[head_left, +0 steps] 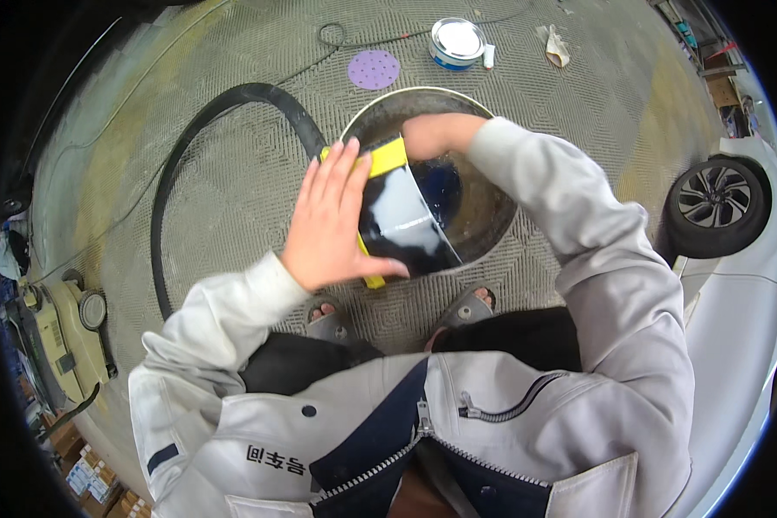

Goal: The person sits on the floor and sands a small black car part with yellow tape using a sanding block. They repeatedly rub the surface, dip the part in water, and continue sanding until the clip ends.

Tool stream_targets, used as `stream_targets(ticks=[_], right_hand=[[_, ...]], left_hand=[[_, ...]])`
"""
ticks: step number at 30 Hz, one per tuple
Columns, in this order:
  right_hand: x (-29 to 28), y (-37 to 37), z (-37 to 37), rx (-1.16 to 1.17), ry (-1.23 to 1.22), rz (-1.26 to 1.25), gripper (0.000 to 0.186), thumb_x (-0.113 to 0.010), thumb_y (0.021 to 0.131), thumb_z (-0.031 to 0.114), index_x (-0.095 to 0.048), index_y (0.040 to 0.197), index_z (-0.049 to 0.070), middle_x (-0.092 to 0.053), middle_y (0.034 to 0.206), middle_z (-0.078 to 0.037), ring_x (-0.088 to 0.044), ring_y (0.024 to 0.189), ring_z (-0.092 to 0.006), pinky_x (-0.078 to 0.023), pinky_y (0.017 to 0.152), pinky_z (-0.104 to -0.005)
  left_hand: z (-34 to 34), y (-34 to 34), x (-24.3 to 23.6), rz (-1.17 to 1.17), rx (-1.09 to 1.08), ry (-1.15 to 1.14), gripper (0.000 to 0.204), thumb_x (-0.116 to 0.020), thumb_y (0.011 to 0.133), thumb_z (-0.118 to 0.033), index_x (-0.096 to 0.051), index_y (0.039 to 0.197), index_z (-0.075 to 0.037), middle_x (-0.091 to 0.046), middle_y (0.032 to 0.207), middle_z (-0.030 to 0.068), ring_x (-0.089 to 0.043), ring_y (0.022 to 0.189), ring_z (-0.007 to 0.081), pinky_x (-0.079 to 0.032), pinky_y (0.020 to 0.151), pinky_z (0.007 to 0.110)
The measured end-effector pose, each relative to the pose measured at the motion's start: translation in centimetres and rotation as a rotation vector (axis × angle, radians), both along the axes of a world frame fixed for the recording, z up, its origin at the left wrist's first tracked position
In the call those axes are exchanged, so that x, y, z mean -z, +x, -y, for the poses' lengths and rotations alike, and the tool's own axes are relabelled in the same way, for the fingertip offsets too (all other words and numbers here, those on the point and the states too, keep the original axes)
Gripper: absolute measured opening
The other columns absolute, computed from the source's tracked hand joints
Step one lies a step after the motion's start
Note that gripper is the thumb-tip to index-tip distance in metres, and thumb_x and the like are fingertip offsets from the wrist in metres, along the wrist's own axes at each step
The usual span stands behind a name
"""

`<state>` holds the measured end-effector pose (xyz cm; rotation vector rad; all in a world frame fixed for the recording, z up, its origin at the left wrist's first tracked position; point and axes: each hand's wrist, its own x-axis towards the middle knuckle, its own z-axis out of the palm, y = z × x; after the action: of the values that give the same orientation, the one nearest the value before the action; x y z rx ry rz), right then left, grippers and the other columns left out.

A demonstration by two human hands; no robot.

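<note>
While the left hand (pixel 332 220) lies spread on the panel (pixel 399 207), likely steadying it over the bucket (pixel 492 207), the right hand (pixel 421 137) hides its grip.

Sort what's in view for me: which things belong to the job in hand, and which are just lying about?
In the job:
left hand, on the yellow-edged black panel
right hand, fingers hidden
round bucket, partly covered by the panel

Apparently just lying about:
purple disc
lidded tin
small white tube
crumpled pale cloth or glove
black hose (use unclear)
</note>
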<state>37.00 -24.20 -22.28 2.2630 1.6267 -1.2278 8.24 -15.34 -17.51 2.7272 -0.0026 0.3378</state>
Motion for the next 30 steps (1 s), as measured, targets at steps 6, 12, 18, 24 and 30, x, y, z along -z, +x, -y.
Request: stream_targets(ticks=[6,12,18,24,30], right_hand=[[-8.8,-7.3,12.4,0.683,0.87,-0.437,0.039,-0.071,0.112,0.022,-0.079,0.141,-0.004,-0.081,0.14,-0.026,-0.079,0.128,-0.0421,-0.061,0.109,-0.046],[-8.9,-14.9,16.2,0.484,0.988,-0.05,0.041,-0.076,0.11,0.017,-0.077,0.146,-0.002,-0.076,0.151,-0.024,-0.075,0.131,-0.0435,-0.059,0.115,-0.0488],[-9.6,-16.6,13.4,0.445,0.95,0.178,0.041,-0.075,0.109,0.01,-0.075,0.149,-0.002,-0.074,0.155,-0.023,-0.073,0.128,-0.0446,-0.058,0.114,-0.0504],[-9.6,-17.6,13.4,0.489,0.931,0.199,0.038,-0.075,0.109,0.011,-0.077,0.144,-0.004,-0.076,0.151,-0.024,-0.074,0.125,-0.0438,-0.059,0.111,-0.0491],[-9.1,-16.1,11.8,0.519,0.966,0.12,0.033,-0.075,0.108,0.013,-0.08,0.136,-0.004,-0.079,0.142,-0.026,-0.076,0.117,-0.0442,-0.061,0.107,-0.0499]], left_hand=[[0.0,1.6,0.0,-0.078,-0.032,-0.048,0.162,-0.103,0.059,-0.078,-0.034,0.179,0.005,-0.038,0.183,0.0313,-0.035,0.172,0.0526,-0.028,0.14,0.067],[0.4,1.5,2.1,0.035,-0.064,-0.137,0.159,-0.106,0.057,-0.076,-0.037,0.178,0.002,-0.047,0.175,0.0256,-0.043,0.165,0.0494,-0.023,0.139,0.07],[0.7,1.8,2.7,0.106,-0.092,-0.173,0.155,-0.108,0.054,-0.073,-0.043,0.174,0.001,-0.054,0.165,0.0217,-0.051,0.156,0.0458,-0.025,0.138,0.071],[0.7,1.7,3.1,0.142,-0.101,-0.205,0.154,-0.109,0.052,-0.072,-0.047,0.173,0.0,-0.056,0.163,0.0197,-0.052,0.153,0.0452,-0.027,0.136,0.071],[0.3,1.7,3.3,0.182,-0.102,-0.176,0.153,-0.109,0.051,-0.072,-0.048,0.174,-0.002,-0.056,0.162,0.019,-0.054,0.152,0.0449,-0.027,0.136,0.072]])
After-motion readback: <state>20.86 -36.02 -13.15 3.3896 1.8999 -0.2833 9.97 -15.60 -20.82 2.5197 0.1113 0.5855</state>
